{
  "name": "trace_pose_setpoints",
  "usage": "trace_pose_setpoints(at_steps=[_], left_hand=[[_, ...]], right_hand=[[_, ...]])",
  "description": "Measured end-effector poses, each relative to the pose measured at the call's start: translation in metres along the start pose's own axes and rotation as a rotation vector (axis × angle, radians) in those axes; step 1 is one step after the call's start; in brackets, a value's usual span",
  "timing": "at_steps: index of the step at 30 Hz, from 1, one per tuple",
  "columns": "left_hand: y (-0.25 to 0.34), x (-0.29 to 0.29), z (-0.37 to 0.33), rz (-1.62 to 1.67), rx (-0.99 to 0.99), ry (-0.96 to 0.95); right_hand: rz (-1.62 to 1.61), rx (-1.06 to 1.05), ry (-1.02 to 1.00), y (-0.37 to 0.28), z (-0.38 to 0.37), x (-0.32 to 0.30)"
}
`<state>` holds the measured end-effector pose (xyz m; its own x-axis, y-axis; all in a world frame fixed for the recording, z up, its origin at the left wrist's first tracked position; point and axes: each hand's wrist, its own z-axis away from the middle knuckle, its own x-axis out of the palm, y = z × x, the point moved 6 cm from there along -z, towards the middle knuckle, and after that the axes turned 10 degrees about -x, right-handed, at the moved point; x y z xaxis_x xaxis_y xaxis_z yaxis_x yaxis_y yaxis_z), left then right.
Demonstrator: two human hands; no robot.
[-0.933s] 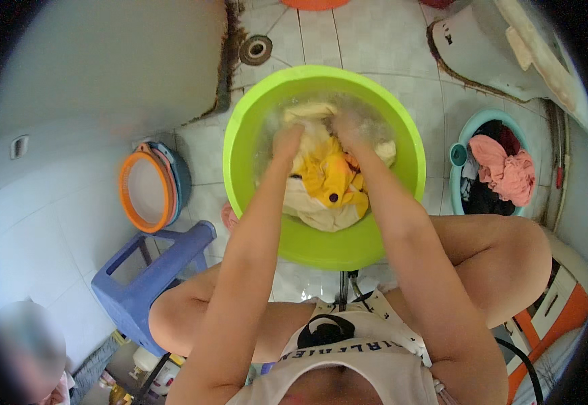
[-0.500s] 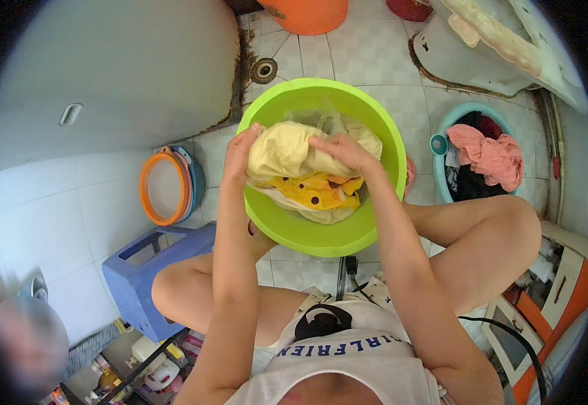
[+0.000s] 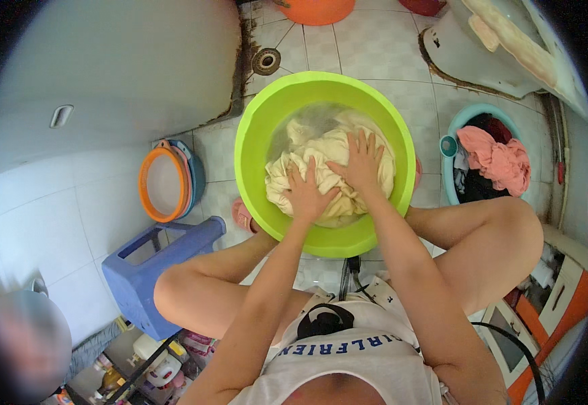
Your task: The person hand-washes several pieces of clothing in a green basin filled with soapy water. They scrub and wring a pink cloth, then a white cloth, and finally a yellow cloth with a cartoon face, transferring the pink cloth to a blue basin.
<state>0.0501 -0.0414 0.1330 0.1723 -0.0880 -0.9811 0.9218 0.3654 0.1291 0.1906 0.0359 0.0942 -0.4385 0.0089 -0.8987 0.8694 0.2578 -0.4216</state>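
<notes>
A large lime-green basin [image 3: 257,148] stands on the tiled floor between my legs, with water in it. Bunched pale-yellow cloth [image 3: 321,152] lies wet in the basin. On the near-left part of this cloth rests my left hand [image 3: 307,196], palm down with the fingers spread. My right hand [image 3: 362,162] presses flat on the cloth a little farther right, its fingers also apart. Neither hand grips a fold. The bright yellow patterned cloth is now hidden under the pale one.
At the right, a light-blue basin [image 3: 450,177] holds pink and dark clothes. Round basins with an orange rim [image 3: 144,202] lean at the left wall, near a blue plastic stool [image 3: 138,283]. A floor drain [image 3: 266,61] and an orange bucket [image 3: 321,10] are at the far side.
Both hands have let go of the lifted pale cloth and now press flat on it in the basin. The cloth has come down over the yellow patterned piece.
</notes>
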Motion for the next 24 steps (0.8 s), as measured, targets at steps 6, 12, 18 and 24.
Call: trace_pose_setpoints(at_steps=[6, 12, 18, 24], left_hand=[[0.001, 0.016, -0.041, 0.08, 0.016, -0.061], [0.007, 0.043, -0.085, 0.097, 0.043, -0.129], [-0.005, 0.082, -0.129, 0.061, 0.078, -0.386], [-0.027, 0.054, -0.13, 0.503, 0.017, -0.499]], right_hand=[[0.08, -0.033, -0.048, 0.002, -0.025, 0.037], [0.205, -0.025, -0.216, 0.013, -0.062, 0.063], [0.077, 0.107, -0.39, 0.02, -0.098, 0.075], [-0.339, 0.429, -0.416, 0.041, -0.087, 0.05]])
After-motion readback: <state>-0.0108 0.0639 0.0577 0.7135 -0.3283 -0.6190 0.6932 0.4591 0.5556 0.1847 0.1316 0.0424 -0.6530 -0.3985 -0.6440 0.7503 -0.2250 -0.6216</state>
